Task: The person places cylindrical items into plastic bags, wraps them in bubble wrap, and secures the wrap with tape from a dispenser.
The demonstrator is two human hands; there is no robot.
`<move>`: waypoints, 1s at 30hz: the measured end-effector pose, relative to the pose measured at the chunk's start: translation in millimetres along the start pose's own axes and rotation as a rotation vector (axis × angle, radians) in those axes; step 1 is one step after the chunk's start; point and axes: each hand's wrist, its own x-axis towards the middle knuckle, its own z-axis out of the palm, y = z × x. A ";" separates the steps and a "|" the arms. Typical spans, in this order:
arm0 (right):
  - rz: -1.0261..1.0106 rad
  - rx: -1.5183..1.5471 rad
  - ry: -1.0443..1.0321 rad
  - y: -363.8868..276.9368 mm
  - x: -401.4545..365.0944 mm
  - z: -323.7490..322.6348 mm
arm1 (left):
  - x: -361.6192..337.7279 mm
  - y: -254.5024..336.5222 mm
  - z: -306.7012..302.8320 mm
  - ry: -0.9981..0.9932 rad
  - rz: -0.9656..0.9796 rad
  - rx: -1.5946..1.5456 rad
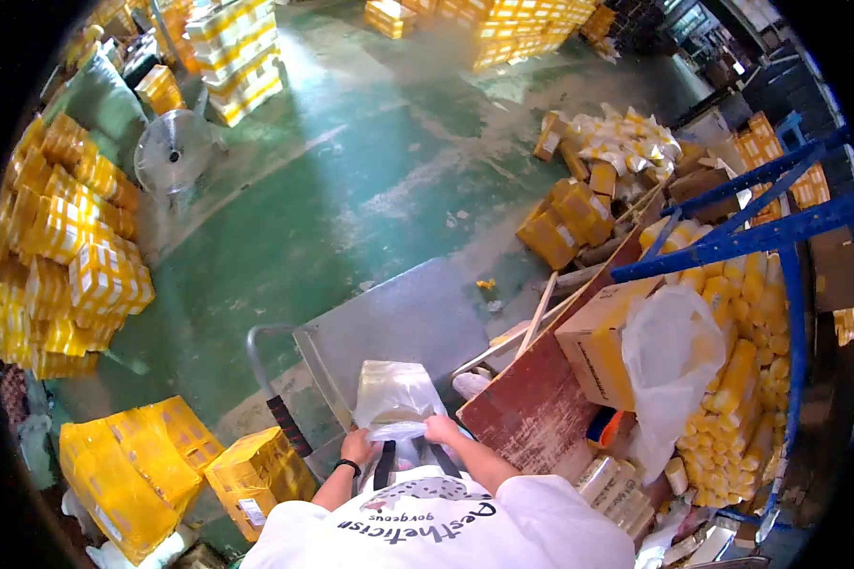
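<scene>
- Two hands are working here, the left hand [359, 446] wearing a dark wristband and the right hand [441, 429] sitting just beside it.
- Both are closing on the near edge of one plastic bag [394, 394], the fingers pinching the film.
- One grey cart [389, 318] is lying under the bag, and its single handle [261, 356] is rising at the left with a dark grip on it.
- One fan [171, 152] is standing well apart at the far left.
- At least two yellow wrapped bundles [123, 469] are sitting on the floor [351, 171] at the lower left.
- The yellow cartons [66, 247] stacked beyond them are running too many to count.
- On the right, one red-brown board [531, 408] is leaning just beside the cart, its edge touching or nearly touching the deck.
- One cardboard box [593, 346] and one white sack [669, 351] are sitting above that board, under a blue rack [750, 228].
- Loose yellow packs [731, 417] are piling up in the rack, uncounted.
- The widest open room is lying ahead, where the green floor is stretching bare between the left stacks and the right clutter.
- The left of the cart is staying narrow beside the bundles.
- The bag is looking clear to milky, glossy and crumpled, and it is spreading out flat over the near end of the cart deck.
</scene>
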 end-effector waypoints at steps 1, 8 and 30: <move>0.030 0.036 0.025 1.9 0.5 2.2 | 4.4 -3.0 7.0 0.031 -0.050 -0.086; 0.034 0.207 0.087 0.2 27.7 -26.7 | 96.8 -15.4 38.1 0.189 -0.368 -0.656; -1.035 0.391 0.676 -78.6 -286.6 -312.2 | -175.0 362.1 -206.2 0.772 0.857 -0.419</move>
